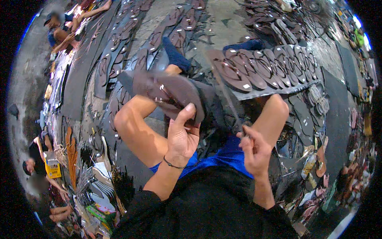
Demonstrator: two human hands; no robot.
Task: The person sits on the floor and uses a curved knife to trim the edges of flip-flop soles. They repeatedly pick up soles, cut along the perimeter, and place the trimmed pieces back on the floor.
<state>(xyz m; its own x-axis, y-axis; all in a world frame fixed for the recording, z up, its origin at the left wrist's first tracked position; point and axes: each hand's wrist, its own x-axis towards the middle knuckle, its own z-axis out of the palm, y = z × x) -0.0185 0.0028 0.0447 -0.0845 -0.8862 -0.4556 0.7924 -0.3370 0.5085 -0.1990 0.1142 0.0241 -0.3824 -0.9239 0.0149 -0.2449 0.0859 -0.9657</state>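
Observation:
My left hand (pixel 184 135) grips a dark brown flip-flop (pixel 180 92) by its near edge, thumb on top. The sandal is raised over my left knee, and its far end is smeared by motion. A sheet of dark sole material seems to lie behind it, but I cannot tell whether it is joined to the sandal. In my right hand (pixel 254 149), the fingers close round the handle of a long thin knife (pixel 229 93). Its blurred blade points away and to the left, apart from the sandal.
A row of brown flip-flops (pixel 274 67) lies on a grey sheet beyond my right knee. More sandals (pixel 157 38) line strips at the far left. Orange-brown bristles (pixel 71 155) and scraps lie at left. Another person (pixel 61 32) sits at the far left.

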